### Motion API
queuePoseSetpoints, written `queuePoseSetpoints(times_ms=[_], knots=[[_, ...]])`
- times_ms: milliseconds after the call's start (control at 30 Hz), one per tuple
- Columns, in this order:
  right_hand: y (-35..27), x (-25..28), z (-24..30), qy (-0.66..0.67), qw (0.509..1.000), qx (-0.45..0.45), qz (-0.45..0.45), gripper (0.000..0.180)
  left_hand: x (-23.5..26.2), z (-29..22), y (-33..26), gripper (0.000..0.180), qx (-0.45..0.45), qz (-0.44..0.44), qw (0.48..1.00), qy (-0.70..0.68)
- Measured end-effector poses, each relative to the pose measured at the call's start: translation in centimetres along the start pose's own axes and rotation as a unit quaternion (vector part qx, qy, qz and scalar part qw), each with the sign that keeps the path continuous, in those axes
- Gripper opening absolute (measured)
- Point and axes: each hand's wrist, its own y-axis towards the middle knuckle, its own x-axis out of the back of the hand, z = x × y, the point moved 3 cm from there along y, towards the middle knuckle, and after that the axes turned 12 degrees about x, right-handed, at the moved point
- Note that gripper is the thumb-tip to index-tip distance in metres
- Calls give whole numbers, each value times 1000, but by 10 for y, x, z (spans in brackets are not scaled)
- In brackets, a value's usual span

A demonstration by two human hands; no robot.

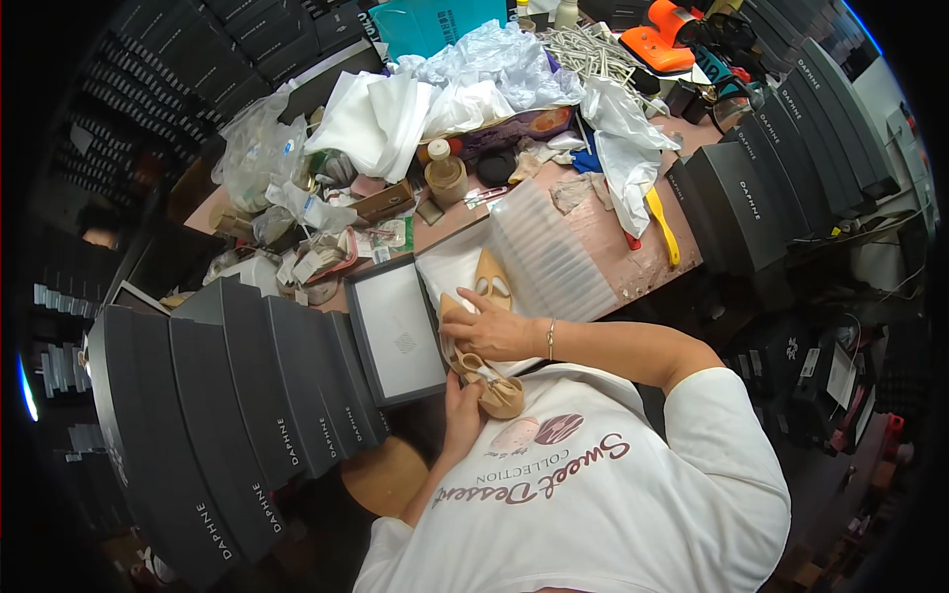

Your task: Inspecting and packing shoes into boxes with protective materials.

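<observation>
A beige pointed shoe [501, 397] is between my two hands, its heel end toward my shirt and its toe pointing away. My left hand [461, 407] grips it from the left, low down near the heel. From the right, my right hand [497, 332] reaches over the front part, fingers bent onto it and hiding much of the shoe. Just beyond lies a second beige pointed shoe [488, 269] on white paper [450, 259] in an open box. A grey-edged box lid [397, 331] with a pale inside sits left of my hands.
Dark shoe boxes stand in rows at left [267, 395] and right [736, 198]. Ribbed clear plastic sheeting [554, 252] lies beside the open box. Farther back are a glue bottle [445, 176], crumpled white paper [371, 124], a yellow-handled tool [663, 227] and an orange tape dispenser [656, 47].
</observation>
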Motion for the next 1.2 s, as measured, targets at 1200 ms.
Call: queuePoseSetpoints(times_ms=[1200], knots=[[-128, 119, -246, -77, 907, -354, -216, 10, 46, -72, 77, 26, -26, -204, 978, -26]])
